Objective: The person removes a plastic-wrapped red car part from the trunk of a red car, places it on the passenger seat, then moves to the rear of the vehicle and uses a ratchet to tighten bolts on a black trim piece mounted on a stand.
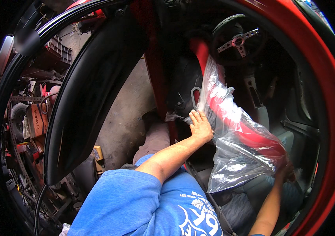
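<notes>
A long red car body part (249, 135), loosely covered by a clear plastic sheet (226, 173), lies slantwise across the car's inside, from under the steering wheel (238, 40) down to the seat. Against the left edge of the plastic, my left hand (201, 126) rests with fingers stretched out and slightly spread. My right hand (287, 172) is at the part's lower right end, in shadow; its fingers appear closed round that end. The part's far end runs into the dark below the dashboard.
To my left hangs the open car door (92, 94), with concrete floor (126, 102) beyond it. A cluttered metal shelf (16, 145) stands farther left. The red door frame (328, 78) curves round on the right. Near the centre console (253, 88) is a grey seat (250, 188).
</notes>
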Motion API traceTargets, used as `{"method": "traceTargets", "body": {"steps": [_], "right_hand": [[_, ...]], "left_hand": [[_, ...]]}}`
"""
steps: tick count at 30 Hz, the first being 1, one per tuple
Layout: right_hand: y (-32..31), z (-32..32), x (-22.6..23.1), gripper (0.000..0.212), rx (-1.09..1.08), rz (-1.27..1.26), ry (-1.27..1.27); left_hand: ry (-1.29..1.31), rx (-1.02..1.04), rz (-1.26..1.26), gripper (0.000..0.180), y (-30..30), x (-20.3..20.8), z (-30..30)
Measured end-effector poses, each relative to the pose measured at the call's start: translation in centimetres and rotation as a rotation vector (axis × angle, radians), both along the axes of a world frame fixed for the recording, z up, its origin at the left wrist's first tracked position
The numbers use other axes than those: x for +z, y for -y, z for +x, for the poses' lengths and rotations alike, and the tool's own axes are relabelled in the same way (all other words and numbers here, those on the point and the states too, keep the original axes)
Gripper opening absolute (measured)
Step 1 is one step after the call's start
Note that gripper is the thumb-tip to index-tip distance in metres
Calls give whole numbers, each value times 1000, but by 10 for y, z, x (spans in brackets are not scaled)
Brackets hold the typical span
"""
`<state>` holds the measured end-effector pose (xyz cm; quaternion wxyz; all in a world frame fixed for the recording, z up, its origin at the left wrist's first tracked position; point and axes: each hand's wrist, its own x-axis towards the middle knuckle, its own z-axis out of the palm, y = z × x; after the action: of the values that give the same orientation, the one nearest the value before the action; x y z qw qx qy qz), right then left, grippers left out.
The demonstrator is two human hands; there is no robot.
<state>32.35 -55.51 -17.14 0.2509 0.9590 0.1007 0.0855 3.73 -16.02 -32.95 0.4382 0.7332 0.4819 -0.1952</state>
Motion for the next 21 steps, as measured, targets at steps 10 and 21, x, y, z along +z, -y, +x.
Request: {"method": "traceTargets", "body": {"steps": [10,21], "right_hand": [[10,11,-7,60,33,-66,-30],[-17,-7,7,67,-22,-56,-73]], "left_hand": [[-24,7,-11,126,0,-4,3],[-5,-10,37,126,3,-10,2]]}}
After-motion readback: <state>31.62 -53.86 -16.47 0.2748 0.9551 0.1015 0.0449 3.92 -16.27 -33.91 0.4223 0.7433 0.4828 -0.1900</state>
